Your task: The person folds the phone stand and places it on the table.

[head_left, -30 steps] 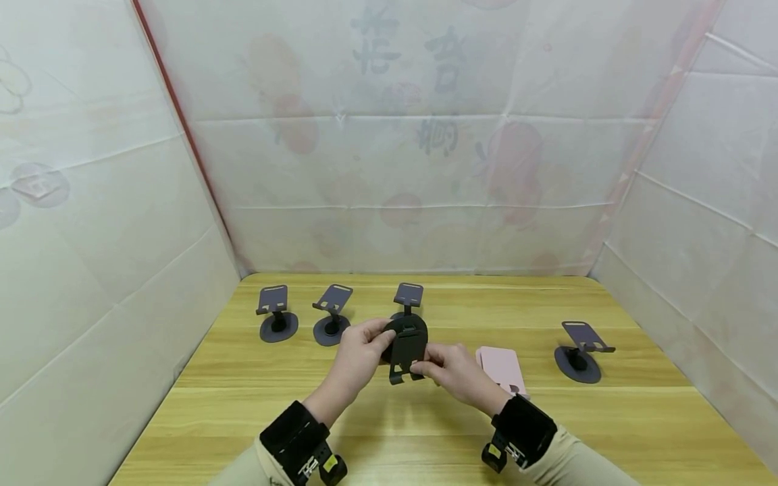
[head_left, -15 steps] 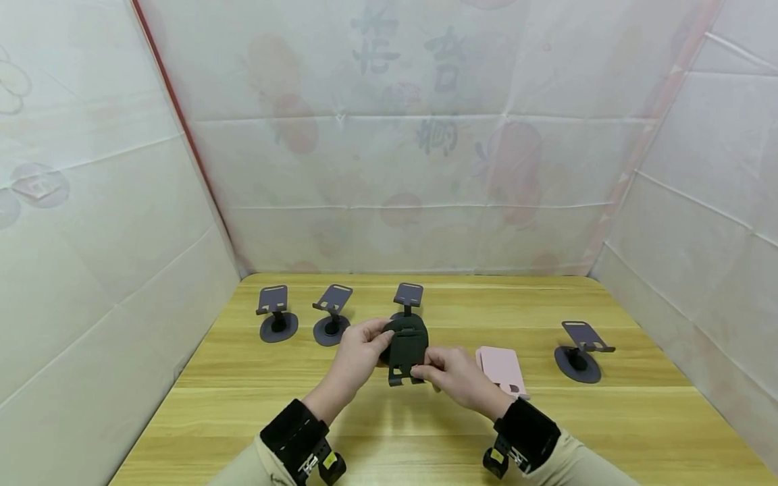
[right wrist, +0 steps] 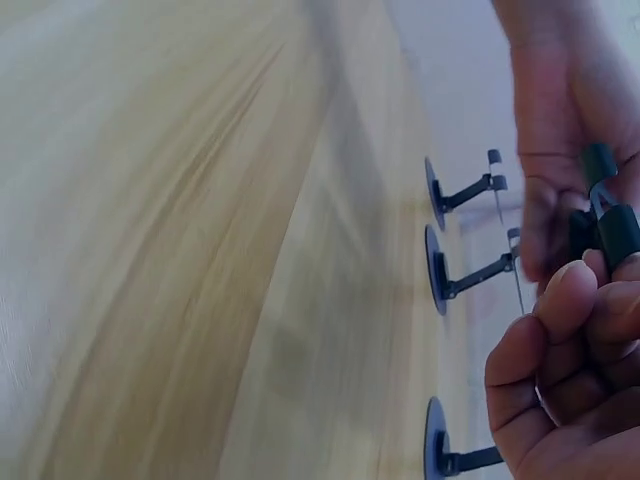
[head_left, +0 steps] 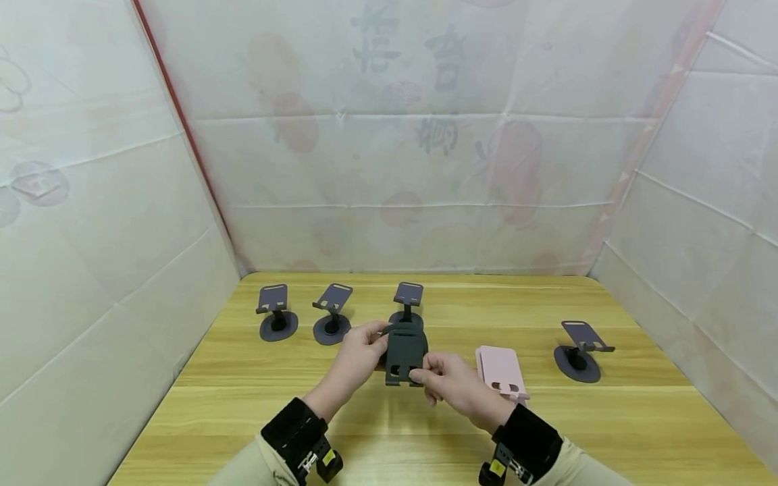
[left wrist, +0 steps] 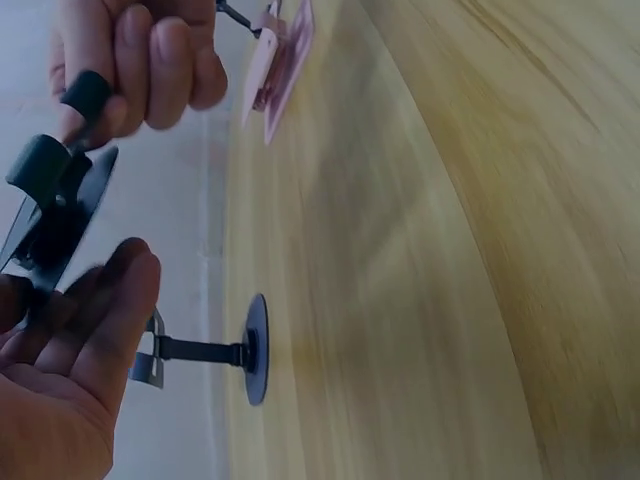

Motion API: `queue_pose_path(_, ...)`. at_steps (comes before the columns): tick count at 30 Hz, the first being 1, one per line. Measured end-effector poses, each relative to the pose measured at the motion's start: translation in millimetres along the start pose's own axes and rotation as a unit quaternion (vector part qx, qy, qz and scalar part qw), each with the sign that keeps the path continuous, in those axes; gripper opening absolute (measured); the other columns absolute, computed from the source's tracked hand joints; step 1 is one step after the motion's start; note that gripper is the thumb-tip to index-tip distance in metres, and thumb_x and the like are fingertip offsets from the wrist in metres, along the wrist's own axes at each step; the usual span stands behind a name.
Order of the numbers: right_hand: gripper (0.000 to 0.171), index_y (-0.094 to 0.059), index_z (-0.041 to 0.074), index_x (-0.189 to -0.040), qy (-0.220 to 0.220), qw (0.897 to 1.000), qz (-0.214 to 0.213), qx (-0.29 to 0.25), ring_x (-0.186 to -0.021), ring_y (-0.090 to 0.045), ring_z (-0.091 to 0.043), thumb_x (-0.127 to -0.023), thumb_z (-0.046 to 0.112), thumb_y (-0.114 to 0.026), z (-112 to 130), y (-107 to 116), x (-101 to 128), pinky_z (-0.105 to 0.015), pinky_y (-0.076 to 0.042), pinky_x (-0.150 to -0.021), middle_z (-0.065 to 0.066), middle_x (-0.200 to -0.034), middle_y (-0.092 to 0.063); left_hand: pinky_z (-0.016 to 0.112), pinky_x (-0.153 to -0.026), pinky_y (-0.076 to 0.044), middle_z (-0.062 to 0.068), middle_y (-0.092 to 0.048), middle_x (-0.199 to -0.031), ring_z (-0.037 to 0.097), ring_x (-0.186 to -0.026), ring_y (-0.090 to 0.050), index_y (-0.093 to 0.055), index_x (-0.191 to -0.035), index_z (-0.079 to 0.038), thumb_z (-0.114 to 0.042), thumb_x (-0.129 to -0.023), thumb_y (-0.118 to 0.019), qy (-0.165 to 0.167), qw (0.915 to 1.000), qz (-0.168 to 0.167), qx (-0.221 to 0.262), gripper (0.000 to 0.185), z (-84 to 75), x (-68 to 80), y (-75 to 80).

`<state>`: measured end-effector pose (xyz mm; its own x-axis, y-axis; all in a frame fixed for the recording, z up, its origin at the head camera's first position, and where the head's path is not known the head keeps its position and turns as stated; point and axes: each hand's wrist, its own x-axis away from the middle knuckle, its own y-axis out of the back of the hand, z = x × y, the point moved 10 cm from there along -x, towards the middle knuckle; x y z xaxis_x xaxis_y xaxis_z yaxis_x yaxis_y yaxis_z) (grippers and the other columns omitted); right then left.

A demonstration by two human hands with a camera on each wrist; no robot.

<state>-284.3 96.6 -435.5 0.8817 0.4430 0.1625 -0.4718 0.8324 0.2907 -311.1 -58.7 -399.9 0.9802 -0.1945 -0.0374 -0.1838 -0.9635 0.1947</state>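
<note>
I am holding the green stand (head_left: 404, 351) up off the tabletop (head_left: 389, 445), in front of me, its plate lying close over its round base and its two curled lips (left wrist: 40, 168) sitting on the edge nearest me. My left hand (head_left: 357, 354) is gripping it along the left side, thumb at the edge and fingers (left wrist: 118, 318) reaching behind, mostly straight. My right hand (head_left: 452, 385) is pinching the lower right corner, beside a lip, between thumb and bent forefinger; my other right fingers are curling loosely below. Just right of that hand, the pink stand (head_left: 501, 368) is lying folded low on the tabletop, its near end close to my wrist. Beyond the green stand, the middle stand (head_left: 408, 294) is standing upright, its base partly hidden from the head camera. To the left, the second stand (head_left: 333, 297) and the far-left stand (head_left: 273, 299) are standing near each other, plates tilting above round bases. Well over to the right, beyond the pink one, the right stand (head_left: 583, 334) is standing alone, facing off at an angle. My wrists are wearing black bands (head_left: 527, 440), and beige sleeves (head_left: 580, 466) are covering my forearms. Around the tabletop, pale sheets (head_left: 389, 175) with faint red and grey prints are hanging.
</note>
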Motion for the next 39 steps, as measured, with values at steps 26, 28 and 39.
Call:
queue_pose_path(26,0.032,-0.052,0.003,-0.084,-0.093,0.993,0.005,-0.066,-0.047,-0.047,-0.011,-0.109,0.024,-0.052,-56.8,5.4,-3.6,-0.023,-0.037,-0.040,-0.001,-0.059,-0.048,0.056,-0.101,-0.050,0.013,-0.069,-0.131,0.037,-0.123,-0.063,-0.067,-0.133,-0.009,-0.023,-0.101,-0.066,-0.047,0.9337,-0.029,-0.354,0.035,32.5,27.2,57.4)
queue_pose_path(28,0.032,-0.053,0.002,-0.086,-0.100,0.993,0.001,-0.058,-0.046,-0.046,-0.011,-0.109,0.024,-0.052,-60.7,6.6,-4.5,-0.022,-0.038,-0.039,-0.001,-0.058,-0.049,0.058,-0.103,-0.048,0.014,-0.066,-0.135,0.039,-0.125,-0.061,-0.065,-0.136,-0.009,-0.026,-0.100,-0.067,-0.045,0.9257,-0.024,-0.375,0.039,36.6,29.9,62.3)
queue_pose_path(39,0.032,-0.051,0.007,-0.079,-0.116,0.993,-0.018,-0.005,-0.042,-0.042,-0.011,-0.108,0.022,-0.053,-68.0,12.5,-8.3,-0.022,-0.035,-0.037,0.002,-0.054,-0.040,0.079,-0.108,-0.026,0.017,-0.044,-0.157,0.057,-0.142,-0.034,-0.057,-0.146,-0.012,-0.044,-0.094,-0.073,-0.028,0.8706,0.017,-0.491,0.063,60.4,43.2,85.6)
